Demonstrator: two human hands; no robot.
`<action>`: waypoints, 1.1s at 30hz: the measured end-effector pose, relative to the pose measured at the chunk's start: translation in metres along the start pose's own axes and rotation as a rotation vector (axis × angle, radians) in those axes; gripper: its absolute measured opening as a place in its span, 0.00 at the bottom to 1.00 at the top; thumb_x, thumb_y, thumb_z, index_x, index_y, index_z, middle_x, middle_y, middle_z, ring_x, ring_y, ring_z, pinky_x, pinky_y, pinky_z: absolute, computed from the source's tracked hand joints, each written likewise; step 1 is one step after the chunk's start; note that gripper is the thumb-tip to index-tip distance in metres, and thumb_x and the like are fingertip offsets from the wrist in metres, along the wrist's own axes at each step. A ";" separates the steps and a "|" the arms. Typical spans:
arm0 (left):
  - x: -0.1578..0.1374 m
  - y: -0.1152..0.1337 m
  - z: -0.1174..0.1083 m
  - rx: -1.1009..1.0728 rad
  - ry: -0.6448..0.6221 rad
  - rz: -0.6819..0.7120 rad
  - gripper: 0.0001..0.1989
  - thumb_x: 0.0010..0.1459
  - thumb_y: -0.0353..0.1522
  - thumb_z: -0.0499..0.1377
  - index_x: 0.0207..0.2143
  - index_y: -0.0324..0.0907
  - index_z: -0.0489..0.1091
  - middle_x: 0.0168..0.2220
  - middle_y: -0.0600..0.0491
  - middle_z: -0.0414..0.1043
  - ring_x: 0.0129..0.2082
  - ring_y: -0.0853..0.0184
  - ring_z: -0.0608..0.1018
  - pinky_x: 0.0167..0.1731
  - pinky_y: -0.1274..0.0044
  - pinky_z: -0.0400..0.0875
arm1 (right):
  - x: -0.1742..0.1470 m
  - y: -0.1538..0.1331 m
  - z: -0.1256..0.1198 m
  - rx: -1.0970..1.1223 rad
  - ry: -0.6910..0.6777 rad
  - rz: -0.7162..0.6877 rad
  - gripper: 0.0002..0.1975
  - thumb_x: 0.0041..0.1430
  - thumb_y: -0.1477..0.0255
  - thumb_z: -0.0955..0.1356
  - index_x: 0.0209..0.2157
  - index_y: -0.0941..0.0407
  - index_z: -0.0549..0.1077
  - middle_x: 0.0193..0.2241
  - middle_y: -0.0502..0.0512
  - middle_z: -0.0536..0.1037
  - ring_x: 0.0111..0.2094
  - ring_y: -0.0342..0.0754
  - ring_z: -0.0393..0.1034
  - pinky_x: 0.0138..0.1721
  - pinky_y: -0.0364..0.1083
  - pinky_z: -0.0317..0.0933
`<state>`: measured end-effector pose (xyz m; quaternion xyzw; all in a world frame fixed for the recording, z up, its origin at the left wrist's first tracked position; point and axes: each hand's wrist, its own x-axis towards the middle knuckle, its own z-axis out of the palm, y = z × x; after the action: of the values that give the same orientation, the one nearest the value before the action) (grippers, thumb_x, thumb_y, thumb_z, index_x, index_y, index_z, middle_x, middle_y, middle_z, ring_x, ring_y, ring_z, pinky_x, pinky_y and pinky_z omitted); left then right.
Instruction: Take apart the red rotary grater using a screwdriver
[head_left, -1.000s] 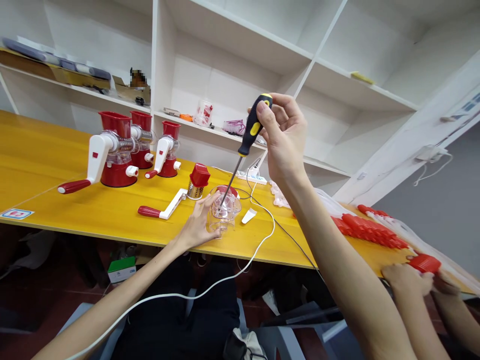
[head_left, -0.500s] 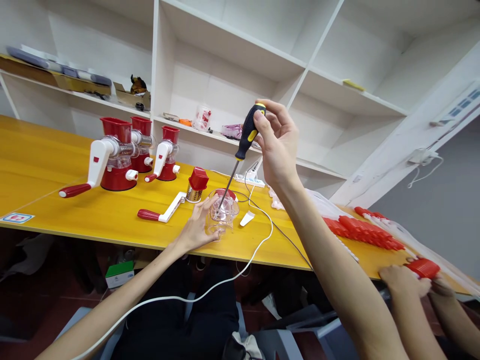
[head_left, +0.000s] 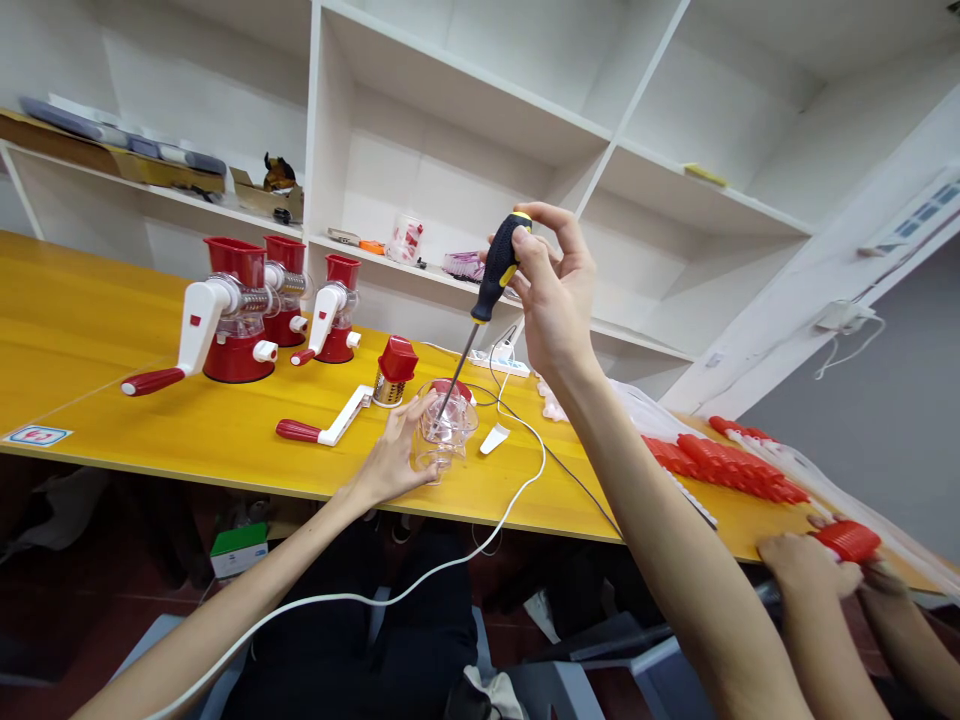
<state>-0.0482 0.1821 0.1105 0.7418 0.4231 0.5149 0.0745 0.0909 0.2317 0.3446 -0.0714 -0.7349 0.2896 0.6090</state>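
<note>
Tilted Screwdriver (head_left: pixel 495 275) at a Yellow Table (head_left: pixel 97 300)

Before white shelving (head_left: pixel 313 150), three red graters (head_left: pixel 238 357) stand at left, then a loose crank (head_left: pixel 346 413) and a red-topped metal drum (head_left: pixel 397 360). Your left hand (head_left: pixel 396 452) is clamped around a clear plastic body (head_left: pixel 455 425) near the table's front edge; your right hand (head_left: pixel 556 295), closed on the screwdriver's handle, angles it down into that piece. Farther right, red parts (head_left: pixel 739 466) lie bunched near a co-worker's hands (head_left: pixel 806 563), a gray wall (head_left: pixel 900 350) behind.
</note>
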 end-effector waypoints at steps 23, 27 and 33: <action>-0.001 0.002 0.000 0.006 -0.005 -0.013 0.51 0.51 0.30 0.65 0.70 0.54 0.40 0.71 0.49 0.48 0.70 0.53 0.54 0.65 0.58 0.61 | 0.002 0.005 -0.002 -0.085 0.043 -0.069 0.22 0.53 0.50 0.73 0.44 0.47 0.72 0.30 0.49 0.76 0.35 0.45 0.73 0.42 0.48 0.72; -0.001 0.002 -0.001 0.007 -0.009 -0.025 0.51 0.51 0.30 0.65 0.70 0.55 0.40 0.71 0.49 0.48 0.69 0.53 0.55 0.65 0.57 0.60 | 0.002 0.006 -0.003 -0.110 0.024 -0.044 0.24 0.54 0.47 0.70 0.46 0.46 0.70 0.31 0.48 0.76 0.35 0.45 0.74 0.39 0.47 0.71; -0.001 -0.002 0.002 0.009 -0.003 0.017 0.50 0.53 0.31 0.64 0.70 0.57 0.38 0.71 0.50 0.48 0.69 0.53 0.54 0.65 0.55 0.60 | 0.004 0.010 -0.006 -0.126 -0.016 -0.055 0.21 0.59 0.48 0.68 0.47 0.46 0.69 0.34 0.50 0.76 0.38 0.46 0.74 0.41 0.49 0.70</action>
<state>-0.0481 0.1835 0.1080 0.7464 0.4192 0.5125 0.0675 0.0926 0.2439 0.3433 -0.0869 -0.7583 0.2263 0.6052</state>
